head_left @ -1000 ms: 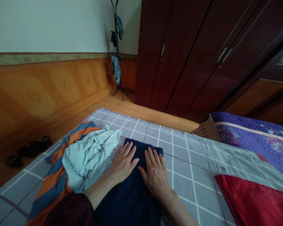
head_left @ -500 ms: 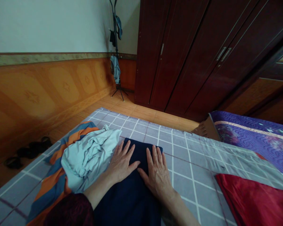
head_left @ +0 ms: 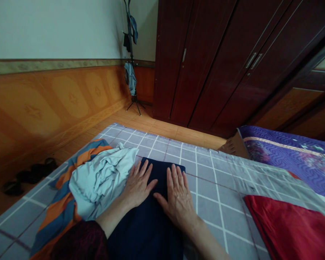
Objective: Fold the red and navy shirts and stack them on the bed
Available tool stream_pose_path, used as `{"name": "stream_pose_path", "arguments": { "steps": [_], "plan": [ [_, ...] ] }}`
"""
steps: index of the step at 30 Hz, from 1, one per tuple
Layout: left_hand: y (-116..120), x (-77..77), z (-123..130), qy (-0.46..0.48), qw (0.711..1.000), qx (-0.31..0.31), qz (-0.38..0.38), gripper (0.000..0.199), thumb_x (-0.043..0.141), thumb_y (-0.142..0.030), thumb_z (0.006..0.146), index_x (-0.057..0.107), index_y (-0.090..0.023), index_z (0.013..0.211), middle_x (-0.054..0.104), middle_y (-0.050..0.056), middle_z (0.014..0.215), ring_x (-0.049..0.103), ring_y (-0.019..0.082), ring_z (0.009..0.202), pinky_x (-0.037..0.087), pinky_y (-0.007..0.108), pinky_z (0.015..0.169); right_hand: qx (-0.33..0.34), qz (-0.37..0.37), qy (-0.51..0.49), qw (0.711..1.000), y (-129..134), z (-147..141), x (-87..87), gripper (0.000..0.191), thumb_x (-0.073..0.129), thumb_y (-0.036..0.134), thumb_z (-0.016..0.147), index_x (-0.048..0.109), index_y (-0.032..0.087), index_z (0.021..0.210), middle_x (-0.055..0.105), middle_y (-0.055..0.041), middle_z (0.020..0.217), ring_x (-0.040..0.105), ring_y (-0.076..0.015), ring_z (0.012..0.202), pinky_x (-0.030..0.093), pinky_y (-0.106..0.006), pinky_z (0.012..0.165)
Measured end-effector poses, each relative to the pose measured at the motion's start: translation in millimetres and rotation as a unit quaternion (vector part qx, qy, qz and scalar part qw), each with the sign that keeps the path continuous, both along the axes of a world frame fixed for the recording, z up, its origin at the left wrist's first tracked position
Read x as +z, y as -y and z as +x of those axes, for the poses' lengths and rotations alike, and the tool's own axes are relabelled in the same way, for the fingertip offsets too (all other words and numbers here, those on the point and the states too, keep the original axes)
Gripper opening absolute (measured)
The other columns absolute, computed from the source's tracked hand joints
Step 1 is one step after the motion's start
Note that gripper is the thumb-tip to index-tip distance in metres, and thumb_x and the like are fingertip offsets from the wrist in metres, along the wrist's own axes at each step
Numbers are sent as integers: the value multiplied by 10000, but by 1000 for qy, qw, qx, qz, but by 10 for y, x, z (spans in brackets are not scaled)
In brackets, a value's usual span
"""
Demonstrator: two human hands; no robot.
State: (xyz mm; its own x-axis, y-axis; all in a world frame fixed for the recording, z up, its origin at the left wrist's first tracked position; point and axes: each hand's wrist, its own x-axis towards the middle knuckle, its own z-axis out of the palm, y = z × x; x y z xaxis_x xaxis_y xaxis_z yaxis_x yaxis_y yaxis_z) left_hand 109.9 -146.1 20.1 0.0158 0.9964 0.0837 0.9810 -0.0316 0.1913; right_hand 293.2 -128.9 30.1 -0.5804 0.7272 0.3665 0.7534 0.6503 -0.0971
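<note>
A dark navy folded cloth (head_left: pixel 148 227), perhaps a garment, lies lengthwise on the checked bed sheet (head_left: pixel 213 202). My left hand (head_left: pixel 137 186) rests flat on its left side, fingers spread and pointing at the far edge. On the right side of the same cloth lies my right hand (head_left: pixel 178 195), flat as well, with the thumb stretched toward the left hand. Both palms press on the fabric and neither grips it. Just left of my left hand is a crumpled pale blue garment (head_left: pixel 100 177), on top of an orange and blue striped cloth (head_left: pixel 58 209).
Red shiny fabric (head_left: pixel 292 227) lies at the right of the bed. Beyond stand a dark red wardrobe (head_left: pixel 200 65) and a coat rack (head_left: pixel 131 54) with clothes. A purple quilted surface (head_left: pixel 287 148) is at right. Dark shoes (head_left: pixel 32 173) sit on the floor at left.
The view has shifted slightly. My right hand has slid a little to the left and away from me on the navy cloth. My left hand stays nearly in place.
</note>
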Motion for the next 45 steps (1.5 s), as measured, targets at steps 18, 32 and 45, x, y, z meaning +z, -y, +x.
{"name": "stream_pose_path", "arguments": {
  "steps": [18, 32, 45],
  "plan": [
    [-10, -61, -41, -12, 999, -22, 31, 547, 329, -436, 961, 334, -173, 1440, 289, 90, 1516, 227, 310, 1396, 185, 539, 1123, 64, -25, 26, 997, 228, -141, -133, 851, 378, 681, 857, 398, 16, 1388, 321, -234, 1461, 252, -356, 1372, 256, -496, 1106],
    [-26, -52, -56, -15, 1000, -6, 21, 585, 301, -499, 953, 354, -167, 1432, 277, 112, 1519, 216, 342, 1394, 192, 551, 1107, 163, -42, 21, 986, 973, -141, -42, 981, 471, 698, 793, 229, 24, 1464, 222, -235, 1494, 219, -384, 1375, 286, -494, 1089],
    [-13, -12, -50, -9, 1000, -2, 13, 603, 279, -524, 949, 367, -169, 1428, 268, 104, 1523, 226, 328, 1393, 186, 545, 1112, 103, 116, 32, 987, 1184, 642, -233, 840, 453, 623, 844, 312, 29, 1420, 530, -199, 1320, 494, -313, 1216, 457, -376, 915]
  ]
}}
